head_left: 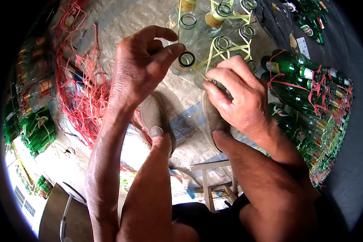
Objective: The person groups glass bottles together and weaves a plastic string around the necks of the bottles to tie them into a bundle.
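Clear glass bottles (188, 29) stand upright in a group at the top centre, with yellow-green straps (211, 52) running around and between their necks. My left hand (149, 60) is raised at the group's left side, its thumb and forefinger curved toward each other above a dark-rimmed bottle (186, 59); a thin strand seems to rise from its fingertips, but the grip is unclear. On the group's near right side, my right hand (238, 90) has its thumb and forefinger closed on a strap near a bottle neck. Its other fingers are curled and partly hidden.
Tangled red strapping (86, 92) lies at left. Green bottles (294, 82) bound with red straps are stacked at right. More bottles (38, 131) stand at far left. My shoes (154, 115) and a wooden stool (207, 187) are below the hands.
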Motion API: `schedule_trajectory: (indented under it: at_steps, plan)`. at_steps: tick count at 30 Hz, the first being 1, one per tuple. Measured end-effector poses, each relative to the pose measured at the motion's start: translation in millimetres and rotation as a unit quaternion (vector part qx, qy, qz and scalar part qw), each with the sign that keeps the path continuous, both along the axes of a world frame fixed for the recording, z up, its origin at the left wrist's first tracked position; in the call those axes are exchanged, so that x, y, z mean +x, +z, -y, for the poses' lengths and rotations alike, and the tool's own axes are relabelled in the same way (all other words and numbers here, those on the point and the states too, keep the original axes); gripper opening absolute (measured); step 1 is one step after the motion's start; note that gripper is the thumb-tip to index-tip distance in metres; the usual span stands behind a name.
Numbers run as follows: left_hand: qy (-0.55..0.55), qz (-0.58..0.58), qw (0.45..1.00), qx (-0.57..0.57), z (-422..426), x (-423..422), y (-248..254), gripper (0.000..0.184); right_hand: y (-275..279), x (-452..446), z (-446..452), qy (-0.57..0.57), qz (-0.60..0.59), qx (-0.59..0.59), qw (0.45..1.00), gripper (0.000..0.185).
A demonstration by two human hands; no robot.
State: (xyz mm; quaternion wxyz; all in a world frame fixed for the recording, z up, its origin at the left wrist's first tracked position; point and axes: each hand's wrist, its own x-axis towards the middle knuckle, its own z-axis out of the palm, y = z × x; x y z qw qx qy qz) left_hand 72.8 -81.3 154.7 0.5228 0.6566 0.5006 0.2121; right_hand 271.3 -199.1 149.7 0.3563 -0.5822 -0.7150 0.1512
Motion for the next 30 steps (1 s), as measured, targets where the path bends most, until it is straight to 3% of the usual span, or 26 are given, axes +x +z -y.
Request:
schedule_trajectory:
  at_steps: [5, 9, 11, 14, 17, 23, 30]
  plan:
    - [0.031, 0.017, 0.996, -0.088, 4, -3, -7, 0.025, 0, 2, 18, -0.043, -0.051, 0.007, 0.998, 0.037]
    - [0.046, 0.064, 0.989, -0.125, 6, -7, -21, 0.02, -3, 9, 32, -0.072, -0.067, -0.075, 0.992, 0.055]
    - [0.052, 0.079, 0.986, -0.136, 6, -6, -21, 0.019, -16, 6, 34, -0.055, -0.102, -0.086, 0.99, 0.056]
    - [0.066, 0.087, 0.984, -0.141, 10, -5, -16, 0.018, -4, -1, 30, -0.076, -0.046, -0.162, 0.983, 0.047]
    - [0.067, 0.088, 0.984, -0.138, 11, -5, -15, 0.019, -18, -4, 22, -0.082, -0.095, -0.167, 0.978, 0.04]
    - [0.091, 0.111, 0.984, -0.102, 29, 0, -22, 0.015, -19, 17, 14, -0.016, -0.031, -0.063, 0.997, 0.033]
    - [0.156, 0.131, 0.97, -0.13, 64, 17, -12, 0.013, -8, 56, 4, 0.045, 0.018, -0.06, 0.997, 0.036]
